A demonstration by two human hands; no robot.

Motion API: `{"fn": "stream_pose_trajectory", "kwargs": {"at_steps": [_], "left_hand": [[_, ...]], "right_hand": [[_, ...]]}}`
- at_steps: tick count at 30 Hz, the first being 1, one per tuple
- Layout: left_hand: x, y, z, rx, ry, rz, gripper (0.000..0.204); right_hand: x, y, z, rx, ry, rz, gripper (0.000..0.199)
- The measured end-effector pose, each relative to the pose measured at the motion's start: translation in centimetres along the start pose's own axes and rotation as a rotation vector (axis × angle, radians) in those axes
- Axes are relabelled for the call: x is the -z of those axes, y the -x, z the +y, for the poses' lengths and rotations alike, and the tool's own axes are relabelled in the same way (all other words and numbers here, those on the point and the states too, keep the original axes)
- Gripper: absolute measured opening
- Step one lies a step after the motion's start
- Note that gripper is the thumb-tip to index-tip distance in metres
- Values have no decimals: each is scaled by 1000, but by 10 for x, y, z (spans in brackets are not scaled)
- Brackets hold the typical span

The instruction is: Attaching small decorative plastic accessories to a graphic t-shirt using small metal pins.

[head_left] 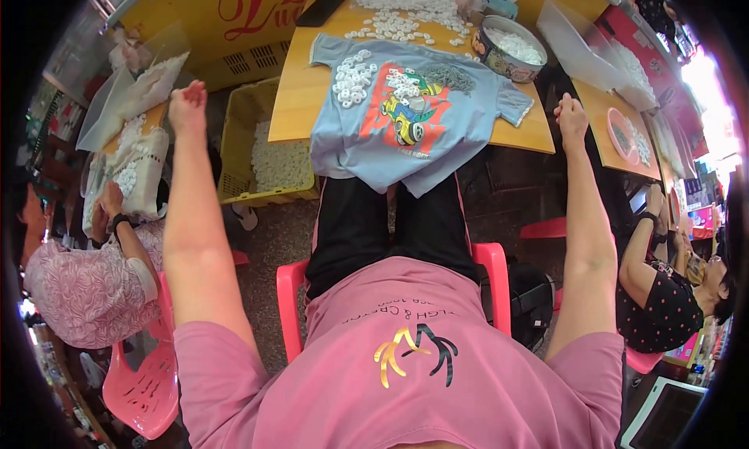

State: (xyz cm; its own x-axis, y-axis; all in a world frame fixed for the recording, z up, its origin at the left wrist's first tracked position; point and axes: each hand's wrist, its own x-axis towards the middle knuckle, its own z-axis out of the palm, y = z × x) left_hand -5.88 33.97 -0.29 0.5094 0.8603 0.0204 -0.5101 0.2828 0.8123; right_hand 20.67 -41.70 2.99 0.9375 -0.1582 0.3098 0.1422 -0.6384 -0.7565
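Observation:
My left hand (189,106) is raised out to the left, above the side of a yellow crate, its fingers curled in and no object showing in it. Out to the right, past the table's corner, my right hand (572,117) is also closed, with nothing visible in its fingers. Between them a blue-grey T-shirt (476,125) with a printed picture drapes over the table's front edge toward my lap. On it lie a heap of small white plastic pieces with holes (355,76), a few more on the print, and a pile of small grey pieces (451,78). Neither hand touches these.
The wooden table (295,86) also bears a dark phone (320,11), a round tin (511,47) and loose white pieces (406,26). A yellow crate (238,137) stands left, near a clear tub (105,110). Co-workers sit at both sides; a pink chair (140,386) is at left.

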Motion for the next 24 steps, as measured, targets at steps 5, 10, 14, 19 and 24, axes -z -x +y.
{"fn": "stream_pose_trajectory", "kwargs": {"at_steps": [5, 10, 14, 19, 24], "left_hand": [[104, -16, 52, -106, -152, 54, 26], [143, 5, 39, 30, -359, 122, 30], [131, 28, 17, 110, -597, 81, 36], [83, 42, -6, 108, -585, 135, 39], [-26, 92, -28, -63, -637, -144, 41]], "right_hand": [[-19, 9, -60, 346, 37, -65, 37], [-54, 50, -112, 545, -29, -284, 25], [-82, 72, -126, 694, 8, -483, 19], [-122, 87, -134, 846, -103, -594, 17], [-135, 113, -147, 846, -150, -646, 14]]}}
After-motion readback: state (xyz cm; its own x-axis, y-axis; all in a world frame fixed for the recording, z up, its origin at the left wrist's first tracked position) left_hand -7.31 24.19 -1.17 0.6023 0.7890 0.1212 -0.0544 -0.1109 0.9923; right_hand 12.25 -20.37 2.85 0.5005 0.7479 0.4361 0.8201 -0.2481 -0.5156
